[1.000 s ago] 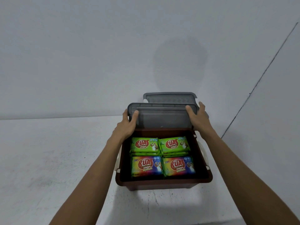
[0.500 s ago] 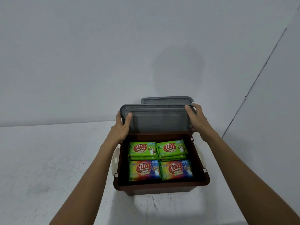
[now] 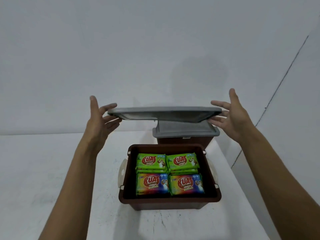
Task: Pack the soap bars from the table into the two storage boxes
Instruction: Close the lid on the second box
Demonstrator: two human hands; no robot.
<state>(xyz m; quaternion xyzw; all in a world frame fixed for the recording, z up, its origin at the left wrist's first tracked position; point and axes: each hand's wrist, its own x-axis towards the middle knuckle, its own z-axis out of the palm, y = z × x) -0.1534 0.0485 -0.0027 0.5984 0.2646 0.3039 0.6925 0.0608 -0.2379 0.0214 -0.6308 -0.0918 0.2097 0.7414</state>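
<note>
A brown storage box (image 3: 169, 200) stands open on the white table (image 3: 52, 170). Inside lie two green soap bars (image 3: 151, 161) at the back, stacked on others, and two rainbow-coloured soap bars (image 3: 152, 184) at the front. A grey lid (image 3: 164, 112) hovers level above the box's far edge. My left hand (image 3: 98, 122) grips its left end and my right hand (image 3: 233, 116) grips its right end, each with fingers above and below the edge and the thumb raised. Behind stands a second brown box (image 3: 185, 142) with its own grey lid on.
White latch handles (image 3: 122, 172) hang open on the front box's sides. A bare white wall (image 3: 155, 49) rises just behind the boxes, and another wall (image 3: 294, 101) closes the right side. The table's surface stretches to the left.
The grey lid has been lifted off the rear box's top and raised to a level position. The view has tilted, so the closed rear box now shows.
</note>
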